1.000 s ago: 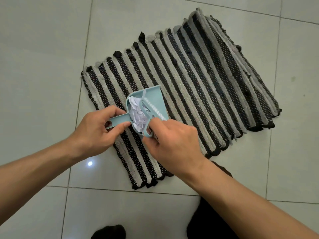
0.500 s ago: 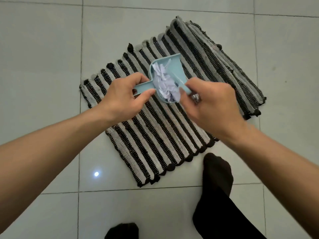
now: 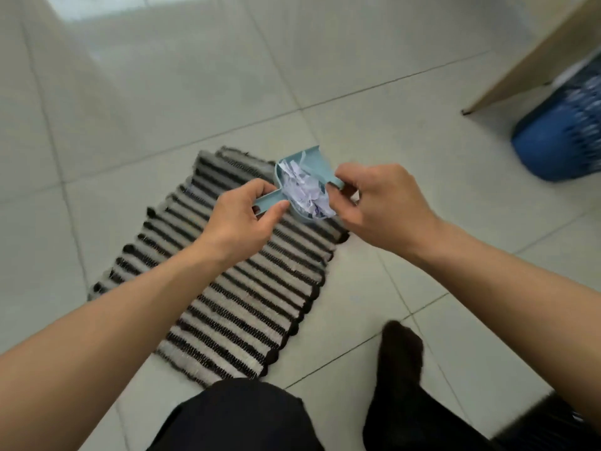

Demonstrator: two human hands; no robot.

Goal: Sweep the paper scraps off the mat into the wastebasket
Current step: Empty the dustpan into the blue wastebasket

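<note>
A small light-blue dustpan (image 3: 294, 164) is held in the air above the far end of the black-and-grey striped mat (image 3: 227, 288). It is heaped with white paper scraps (image 3: 305, 193). My left hand (image 3: 240, 219) is shut on the dustpan's handle. My right hand (image 3: 380, 203) is shut on the handle of the matching small brush (image 3: 335, 183), which lies across the pan against the scraps. A blue slatted wastebasket (image 3: 559, 138) stands on the floor at the far right, well apart from the pan.
A pale wooden furniture panel (image 3: 533, 53) leans down beside the wastebasket at the top right. My dark-trousered knee (image 3: 240, 415) and black-socked foot (image 3: 403, 359) are at the bottom. Light floor tiles (image 3: 162, 92) surround the mat.
The view has swung right and up, so the wastebasket has come into sight. Both hands have lifted the filled dustpan and brush off the mat and carried them toward the right.
</note>
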